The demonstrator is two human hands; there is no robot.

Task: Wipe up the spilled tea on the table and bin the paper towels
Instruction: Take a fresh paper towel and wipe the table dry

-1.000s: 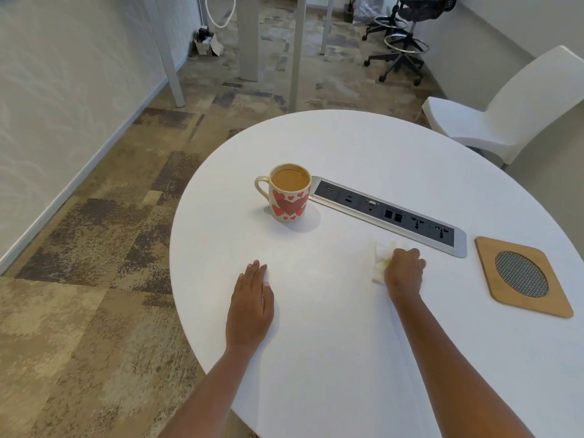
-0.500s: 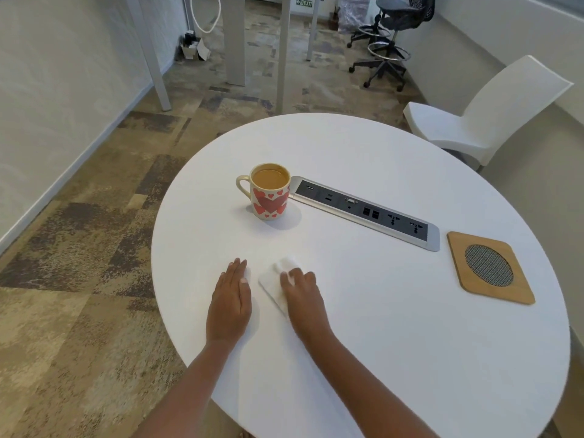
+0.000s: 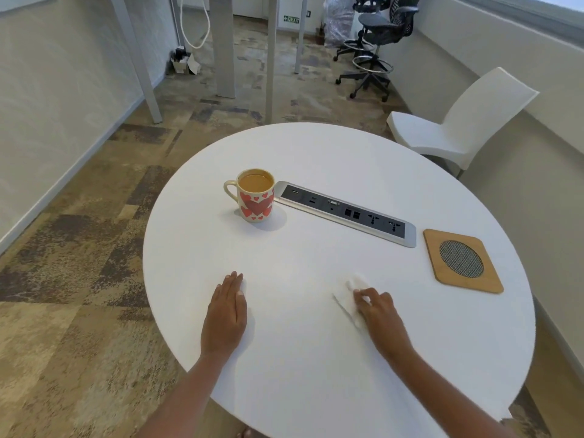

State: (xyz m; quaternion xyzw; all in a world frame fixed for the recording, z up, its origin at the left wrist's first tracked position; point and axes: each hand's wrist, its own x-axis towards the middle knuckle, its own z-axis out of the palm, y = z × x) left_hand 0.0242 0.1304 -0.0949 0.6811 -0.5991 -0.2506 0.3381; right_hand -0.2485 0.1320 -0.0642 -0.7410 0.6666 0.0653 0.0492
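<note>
A white paper towel (image 3: pixel 347 295) lies crumpled on the round white table (image 3: pixel 331 159), pressed down under my right hand (image 3: pixel 377 311) near the front middle. Most of the towel shows to the left of the fingers. My left hand (image 3: pixel 226 314) rests flat, palm down, on the table near its front left edge and holds nothing. A cream mug (image 3: pixel 255 195) with red hearts, full of milky tea, stands upright behind the hands. I see no spilled tea on the white surface. No bin is in view.
A grey power socket strip (image 3: pixel 346 212) is set into the table right of the mug. A wooden coaster (image 3: pixel 462 260) with a mesh centre lies at the right. A white chair (image 3: pixel 458 121) stands beyond the table; office stools (image 3: pixel 373 42) further back.
My right hand slid the paper towel left toward my left hand, then back right to the middle. My left hand stayed flat in place.
</note>
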